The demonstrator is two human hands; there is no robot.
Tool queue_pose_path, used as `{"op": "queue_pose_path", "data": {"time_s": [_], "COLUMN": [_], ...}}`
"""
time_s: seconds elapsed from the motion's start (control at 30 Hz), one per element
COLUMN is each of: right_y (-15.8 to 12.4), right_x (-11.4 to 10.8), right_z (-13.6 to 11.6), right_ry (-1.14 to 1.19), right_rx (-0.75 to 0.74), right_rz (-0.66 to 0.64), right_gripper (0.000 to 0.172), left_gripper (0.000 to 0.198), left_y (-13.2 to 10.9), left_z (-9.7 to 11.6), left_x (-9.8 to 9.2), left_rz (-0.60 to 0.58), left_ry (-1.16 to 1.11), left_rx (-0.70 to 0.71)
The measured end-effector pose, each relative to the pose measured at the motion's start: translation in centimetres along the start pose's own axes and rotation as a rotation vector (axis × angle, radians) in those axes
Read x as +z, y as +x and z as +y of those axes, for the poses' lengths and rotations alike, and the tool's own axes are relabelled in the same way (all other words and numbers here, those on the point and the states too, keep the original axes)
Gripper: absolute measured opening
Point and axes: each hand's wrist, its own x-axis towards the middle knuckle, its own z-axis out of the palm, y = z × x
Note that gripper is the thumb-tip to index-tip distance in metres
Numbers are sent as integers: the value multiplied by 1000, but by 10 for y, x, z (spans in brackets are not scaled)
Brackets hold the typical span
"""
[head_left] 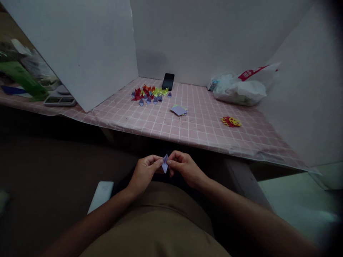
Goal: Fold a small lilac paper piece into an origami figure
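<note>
A small piece of purple folded paper (165, 165), diamond-shaped with pointed ends, is held upright over my lap in front of the table edge. My left hand (144, 171) pinches its left side between thumb and fingers. On the opposite side, my right hand (184, 167) grips it with thumb and forefinger. On the table beyond lies a stack of square paper sheets (179, 110), purple on top. Farther left sits a cluster of small folded paper figures (148, 94) in red, orange, yellow and purple.
A dark phone (168, 81) leans against the back panel. A white plastic bag (238, 91) rests at the back right, with red and yellow cut-outs (230, 121) nearer. A kitchen scale (60, 100) stands left behind the side panel (88, 50). A pale flat device (102, 195) lies beside my left forearm.
</note>
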Motion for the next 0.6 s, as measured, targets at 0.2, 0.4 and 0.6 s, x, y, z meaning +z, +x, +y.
{"op": "queue_pose_path", "data": {"time_s": [0.2, 0.4, 0.6], "right_y": [0, 0, -1], "right_x": [1, 1, 2], "right_z": [-2, 1, 3], "right_ry": [19, -11, -36], "right_rx": [16, 0, 2], "right_rz": [0, 5, 21], "right_gripper": [24, 22, 22], "left_gripper": [20, 18, 21], "left_y": [1, 0, 0], "left_z": [-1, 0, 1], "left_x": [-2, -2, -2], "left_rz": [-14, -9, -1], "left_ry": [-33, 3, 83], "left_rx": [-28, -13, -9]}}
